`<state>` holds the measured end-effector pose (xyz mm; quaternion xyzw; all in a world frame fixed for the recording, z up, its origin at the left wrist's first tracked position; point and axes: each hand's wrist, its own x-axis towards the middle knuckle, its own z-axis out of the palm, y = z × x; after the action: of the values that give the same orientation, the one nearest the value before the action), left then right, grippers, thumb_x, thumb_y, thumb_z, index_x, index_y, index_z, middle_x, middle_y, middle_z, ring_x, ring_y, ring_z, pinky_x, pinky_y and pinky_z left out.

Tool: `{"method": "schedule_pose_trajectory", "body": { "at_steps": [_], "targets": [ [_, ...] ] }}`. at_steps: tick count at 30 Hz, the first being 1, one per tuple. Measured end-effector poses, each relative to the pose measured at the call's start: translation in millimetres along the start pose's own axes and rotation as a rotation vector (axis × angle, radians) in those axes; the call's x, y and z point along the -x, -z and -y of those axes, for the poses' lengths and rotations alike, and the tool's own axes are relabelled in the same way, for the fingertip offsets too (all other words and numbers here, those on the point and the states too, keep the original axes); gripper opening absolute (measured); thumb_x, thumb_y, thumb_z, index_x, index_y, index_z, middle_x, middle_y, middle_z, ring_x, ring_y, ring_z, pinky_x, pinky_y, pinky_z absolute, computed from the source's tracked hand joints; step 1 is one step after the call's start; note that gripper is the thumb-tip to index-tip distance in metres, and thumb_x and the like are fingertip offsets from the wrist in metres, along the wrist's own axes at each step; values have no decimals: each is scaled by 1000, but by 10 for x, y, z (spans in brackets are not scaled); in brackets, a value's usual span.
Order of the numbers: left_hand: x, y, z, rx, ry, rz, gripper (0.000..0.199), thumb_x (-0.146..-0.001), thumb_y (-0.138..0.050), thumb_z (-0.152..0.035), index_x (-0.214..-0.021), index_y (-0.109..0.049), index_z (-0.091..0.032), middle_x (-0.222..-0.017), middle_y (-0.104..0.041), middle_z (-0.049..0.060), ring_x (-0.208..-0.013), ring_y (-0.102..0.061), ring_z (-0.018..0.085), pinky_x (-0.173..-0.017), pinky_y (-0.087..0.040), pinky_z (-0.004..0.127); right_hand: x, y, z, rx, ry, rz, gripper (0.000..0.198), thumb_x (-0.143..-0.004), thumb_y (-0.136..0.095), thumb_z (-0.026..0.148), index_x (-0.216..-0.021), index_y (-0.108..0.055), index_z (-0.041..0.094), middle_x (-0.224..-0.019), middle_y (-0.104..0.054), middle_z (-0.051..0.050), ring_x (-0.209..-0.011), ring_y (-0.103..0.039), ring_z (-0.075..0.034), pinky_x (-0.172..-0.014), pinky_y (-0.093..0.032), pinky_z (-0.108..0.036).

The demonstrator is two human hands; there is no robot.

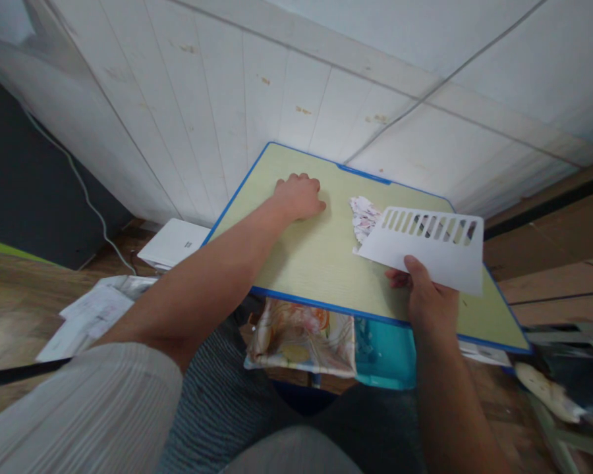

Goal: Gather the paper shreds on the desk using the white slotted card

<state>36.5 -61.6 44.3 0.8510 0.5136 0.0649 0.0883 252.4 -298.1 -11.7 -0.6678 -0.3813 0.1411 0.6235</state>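
Note:
My left hand [300,197] rests palm down on the tabletop [326,237], which is pale yellow-green with a blue rim. Its fingers are loosely bent and slightly apart, the thumb stands off to the side, and nothing shows in it. In my right hand [432,299] is a flat white card [420,253] with a row of slanted slots along its far side. The thumb lies on top of the card and the fingers are underneath. Beside the card's left edge lies a small heap of torn paper scraps [364,217], partly covered by the card.
Under the table's near edge are a patterned plastic bag [301,339] and a turquoise tray [388,352]. White panelling [217,85] stands behind, crossed by a grey cable [425,99]. A white box [172,242] and papers [99,309] lie at left.

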Motion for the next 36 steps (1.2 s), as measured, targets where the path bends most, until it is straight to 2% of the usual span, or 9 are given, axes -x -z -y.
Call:
{"method": "schedule_pose_trajectory", "body": {
  "at_steps": [7,11,15,18,21,27,32,36],
  "targets": [
    [5,14,-10,3,2,7,65,-110,-65,-53,-170,-73,-29,-179,-66,16,-165,-59,41,-134,-52,55,20,27,1,-104,31,45,18,-95,-91,37,-99,-78,25,-77,-80,-1,-58,-68,-22,-54,-57,-37],
    [14,23,-16,7,7,8,65,-110,-64,-52,-170,-73,-28,-180,-66,16,-165,-59,41,-135,-51,56,16,0,3,-93,9,-7,24,-96,-90,44,-97,-79,23,-78,-82,-3,-58,-69,-22,-56,-58,-36],
    [17,16,-8,11,-5,2,68,-109,-63,-52,-170,-73,-25,-179,-66,18,-164,-59,43,-135,-52,58,10,-22,18,-31,-33,-23,27,-94,-89,46,-87,-79,22,-73,-81,-5,-55,-68,-21,-56,-59,-37],
    [6,4,2,5,-2,2,67,-109,-63,-54,-170,-73,-29,-180,-66,16,-164,-59,42,-135,-51,58,17,-13,33,-88,-30,-32,17,-91,-90,37,-96,-80,24,-73,-81,-1,-54,-68,-21,-54,-58,-35],
    [-5,-5,7,7,3,1,67,-109,-64,-55,-170,-73,-30,-180,-66,15,-165,-58,41,-135,-50,57,22,-10,46,-156,-14,-38,20,-89,-91,31,-102,-78,26,-76,-80,1,-54,-67,-20,-50,-55,-34],
    [10,20,-3,5,-3,9,67,-110,-63,-53,-170,-73,-25,-180,-66,18,-164,-59,42,-135,-52,56,27,-35,80,-131,-30,-62,24,-86,-91,37,-99,-76,24,-76,-79,-1,-56,-66,-22,-50,-55,-36],
    [16,26,-11,-8,-1,11,66,-111,-63,-53,-170,-72,-24,-181,-65,17,-166,-59,40,-135,-52,55,36,-42,123,-61,-51,-29,27,-82,-91,43,-94,-77,23,-67,-76,-2,-52,-64,-22,-51,-55,-37],
    [10,16,-8,12,3,7,66,-110,-64,-53,-170,-72,-26,-181,-65,17,-165,-58,41,-135,-51,56,31,-29,116,-20,-41,24,26,-84,-89,46,-90,-77,24,-66,-77,-3,-51,-64,-23,-52,-55,-38]
  ]
}}
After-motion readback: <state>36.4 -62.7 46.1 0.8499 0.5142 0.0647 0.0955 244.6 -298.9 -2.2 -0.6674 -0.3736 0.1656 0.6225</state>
